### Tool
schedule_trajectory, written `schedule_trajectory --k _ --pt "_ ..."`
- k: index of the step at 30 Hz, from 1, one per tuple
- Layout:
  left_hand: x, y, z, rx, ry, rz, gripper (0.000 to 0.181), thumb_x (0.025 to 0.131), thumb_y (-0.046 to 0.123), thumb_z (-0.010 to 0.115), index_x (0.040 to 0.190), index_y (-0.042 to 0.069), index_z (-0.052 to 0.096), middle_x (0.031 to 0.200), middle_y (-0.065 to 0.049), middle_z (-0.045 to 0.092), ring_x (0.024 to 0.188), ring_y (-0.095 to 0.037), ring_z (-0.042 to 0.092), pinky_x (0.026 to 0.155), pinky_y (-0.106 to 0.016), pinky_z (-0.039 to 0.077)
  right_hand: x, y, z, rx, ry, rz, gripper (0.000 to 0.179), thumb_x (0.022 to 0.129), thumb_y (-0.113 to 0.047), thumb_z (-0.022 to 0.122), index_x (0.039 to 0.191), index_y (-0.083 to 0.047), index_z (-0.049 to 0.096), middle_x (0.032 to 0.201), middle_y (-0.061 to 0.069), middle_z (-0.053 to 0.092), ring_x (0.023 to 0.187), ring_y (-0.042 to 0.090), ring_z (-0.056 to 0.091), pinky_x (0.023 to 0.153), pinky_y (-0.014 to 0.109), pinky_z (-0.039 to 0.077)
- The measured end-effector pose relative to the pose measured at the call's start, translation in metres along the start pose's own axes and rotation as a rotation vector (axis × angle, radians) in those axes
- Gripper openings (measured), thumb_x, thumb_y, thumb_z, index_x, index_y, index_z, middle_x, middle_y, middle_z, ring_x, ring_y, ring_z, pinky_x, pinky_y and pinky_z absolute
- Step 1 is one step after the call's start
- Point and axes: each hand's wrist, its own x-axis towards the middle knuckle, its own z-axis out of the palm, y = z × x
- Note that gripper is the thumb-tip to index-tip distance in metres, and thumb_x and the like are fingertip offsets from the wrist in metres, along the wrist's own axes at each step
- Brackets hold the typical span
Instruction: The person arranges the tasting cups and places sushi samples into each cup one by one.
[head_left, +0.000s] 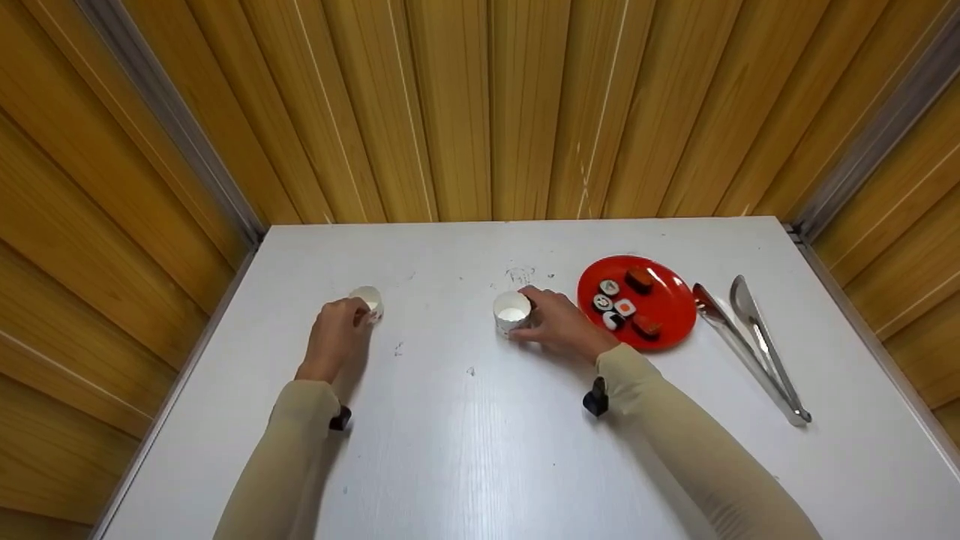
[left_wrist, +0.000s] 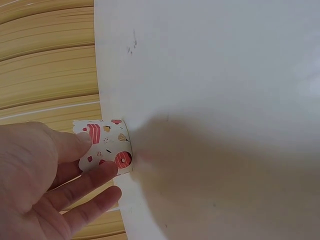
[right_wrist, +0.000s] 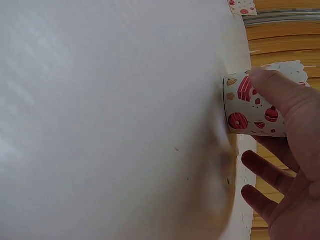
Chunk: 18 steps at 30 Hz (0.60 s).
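Note:
Two small white paper baking cups with red cake and donut prints stand upright on the white table. My left hand point(head_left: 335, 337) pinches the left paper cup point(left_wrist: 107, 145) by its side, thumb and fingers on either side of it. In the head view that left cup is partly covered by the fingers. My right hand point(head_left: 564, 324) grips the right paper cup point(right_wrist: 250, 107), thumb on the near side and fingers behind. From above, the right cup looks hollow, with nothing seen inside. Both cups appear to touch the tabletop.
To the right lies a red plate point(head_left: 675, 306) holding several pieces of sushi, such as a roll point(head_left: 609, 287). Beside it rest metal tongs point(head_left: 754, 360), their arms spread. The white table point(head_left: 450, 435) is bounded by wood-patterned walls point(head_left: 450, 112) at the back and sides.

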Motion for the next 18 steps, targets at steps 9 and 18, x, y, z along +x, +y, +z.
schedule_trajectory --k 9,18 --pt "0.0009 -0.0028 0.0008 -0.021 -0.013 -0.004 0.009 0.096 0.000 0.070 0.102 -0.004 0.074 0.104 -0.021 0.074 0.101 -0.035 0.071 0.087 -0.049 0.057 0.0000 -0.0003 0.0003 0.014 0.009 -0.011 0.062 0.084 -0.026 0.088 0.136 -0.013 0.058 0.127 0.001 0.067 0.118 0.023 0.058 0.107 0.046 0.043" --pt "0.0003 -0.0026 0.0010 -0.028 -0.012 -0.003 0.008 0.095 -0.001 0.070 0.101 -0.004 0.074 0.105 -0.022 0.074 0.101 -0.036 0.071 0.086 -0.049 0.058 -0.0016 -0.0006 0.0003 -0.011 0.027 -0.044 0.061 0.084 -0.027 0.087 0.136 -0.013 0.058 0.124 0.002 0.067 0.115 0.025 0.059 0.104 0.047 0.044"
